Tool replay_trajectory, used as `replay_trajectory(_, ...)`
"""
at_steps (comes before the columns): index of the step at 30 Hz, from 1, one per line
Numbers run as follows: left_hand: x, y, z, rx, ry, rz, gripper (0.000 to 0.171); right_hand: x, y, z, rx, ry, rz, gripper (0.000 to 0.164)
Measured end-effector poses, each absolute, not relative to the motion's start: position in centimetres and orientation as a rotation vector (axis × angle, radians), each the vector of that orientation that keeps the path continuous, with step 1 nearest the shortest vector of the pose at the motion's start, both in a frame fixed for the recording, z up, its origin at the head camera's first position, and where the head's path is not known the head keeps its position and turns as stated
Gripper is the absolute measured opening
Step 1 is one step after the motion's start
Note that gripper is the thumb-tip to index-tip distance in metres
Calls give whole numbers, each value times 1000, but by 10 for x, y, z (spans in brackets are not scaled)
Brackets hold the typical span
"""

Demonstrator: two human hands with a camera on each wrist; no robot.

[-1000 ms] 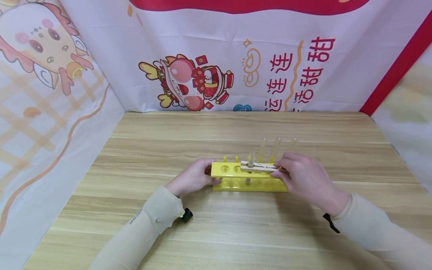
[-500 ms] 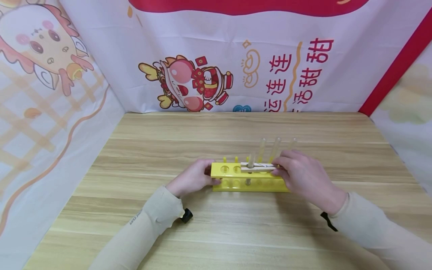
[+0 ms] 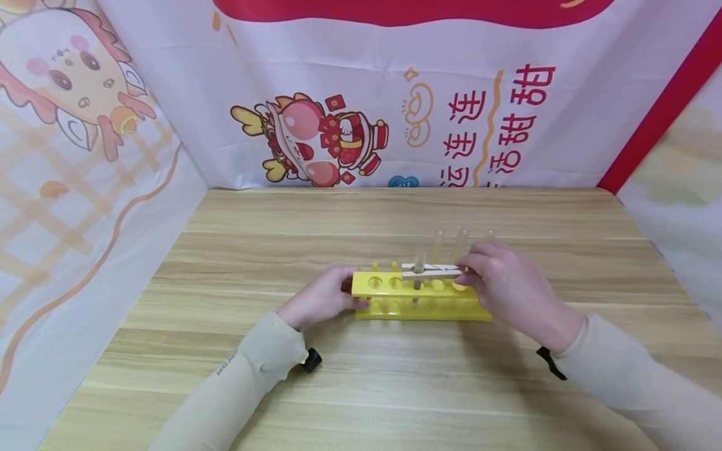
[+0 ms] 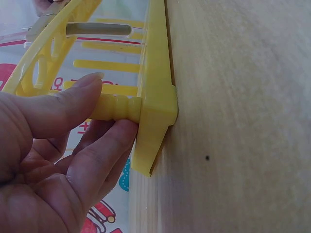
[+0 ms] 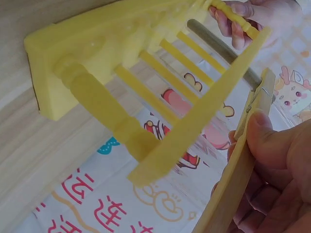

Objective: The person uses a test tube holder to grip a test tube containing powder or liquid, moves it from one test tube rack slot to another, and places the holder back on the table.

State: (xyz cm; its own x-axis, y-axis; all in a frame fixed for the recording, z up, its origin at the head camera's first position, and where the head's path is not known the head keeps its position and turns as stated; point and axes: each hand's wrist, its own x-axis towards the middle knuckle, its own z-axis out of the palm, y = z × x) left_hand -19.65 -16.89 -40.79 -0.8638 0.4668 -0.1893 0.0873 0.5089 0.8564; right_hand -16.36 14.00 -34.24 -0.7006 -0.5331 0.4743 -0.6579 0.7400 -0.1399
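A yellow test tube rack (image 3: 395, 292) stands on the table, its round holes along the top. My left hand (image 3: 324, 297) holds its left end; the left wrist view has thumb and fingers pinching the ridged end post (image 4: 116, 108). With my right hand (image 3: 510, 291) I grip a wooden test tube clamp (image 5: 235, 177) by its handle end. The clamp's jaws are closed around a glass test tube (image 3: 420, 255) with greyish contents. That tube stands upright through a middle hole, and its rounded bottom (image 5: 192, 24) shows above the rack's base.
Behind the rack, several clear tubes sit upside down on yellow pegs, one test tube (image 3: 439, 241) just behind the clamp. Printed cloth (image 3: 350, 56) walls the table (image 3: 271, 225) at the back and both sides.
My right hand has raised the clamp and test tube slightly, so the tube's bottom sits higher in the rack. The left hand stays at the post.
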Motion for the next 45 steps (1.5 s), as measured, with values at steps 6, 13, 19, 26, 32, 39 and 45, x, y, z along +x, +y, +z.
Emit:
replay_trajectory(6,-195,-169,-409,461,2354,1320,39,-162,141,-330,920,-2511,421,21)
replay_trajectory(13,-196,-169,-408,453,2345,1328,37,-158,145,-310,936,-2451,403,24)
replay_trajectory(19,-196,-169,-409,454,2352,1312,39,-155,149,-291,937,-2421,406,24)
replay_trajectory(26,-195,-169,-408,445,2358,1307,37,-153,153,-271,916,-2400,376,25)
replay_trajectory(32,-195,-168,-407,446,2358,1306,37,-152,158,-260,910,-2336,396,27)
replay_trajectory(39,-194,-168,-407,460,2369,1307,37,-149,162,-251,888,-2310,385,28)
replay_trajectory(45,-195,-168,-408,460,2377,1302,36,-147,165,-243,897,-2304,312,27)
